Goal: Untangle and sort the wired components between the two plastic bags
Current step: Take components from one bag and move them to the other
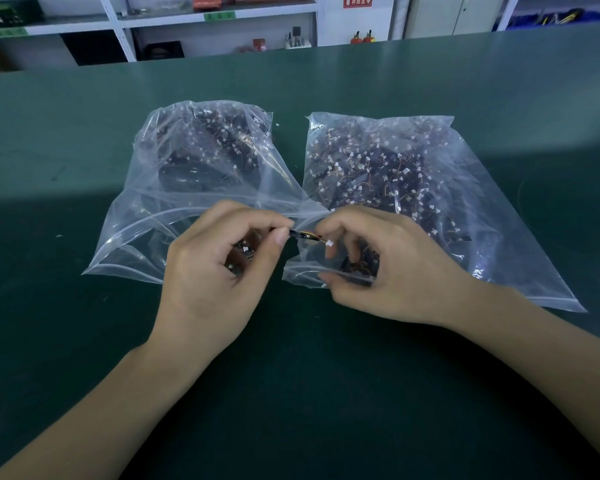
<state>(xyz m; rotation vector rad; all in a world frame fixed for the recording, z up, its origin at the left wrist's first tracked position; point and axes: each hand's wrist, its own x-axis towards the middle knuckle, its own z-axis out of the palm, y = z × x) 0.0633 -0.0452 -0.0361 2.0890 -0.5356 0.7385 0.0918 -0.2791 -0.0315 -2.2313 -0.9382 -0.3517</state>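
Two clear zip-top plastic bags lie side by side on a dark green table mat (84,341), mouths toward the person. Landmark: the small dark wired component (303,235) with orange-yellow wires and a white plug, held up in the gap between the two bag mouths. Left of it, the left hand (215,268) pinches its dark end between thumb and forefinger; the other fingers curl round a few more dark round components in the palm. Right of it, the right hand (385,268) has its fingers curled at the wire end by the white plug, so both hands meet on the same piece, close together, knuckles nearly touching. The right hand's lower fingers rest on the lip of the right bag, over some dark parts there; whether they grip those parts cannot be told. Behind and left of the component, the left clear plastic bag (146,188) holds a dark heap of components at its far end. Behind and right, the right clear plastic bag (499,209) is spread flatter, full of dark components with white plugs and thin orange wires. Far behind, white shelving (118,26) stands past the mat edge.
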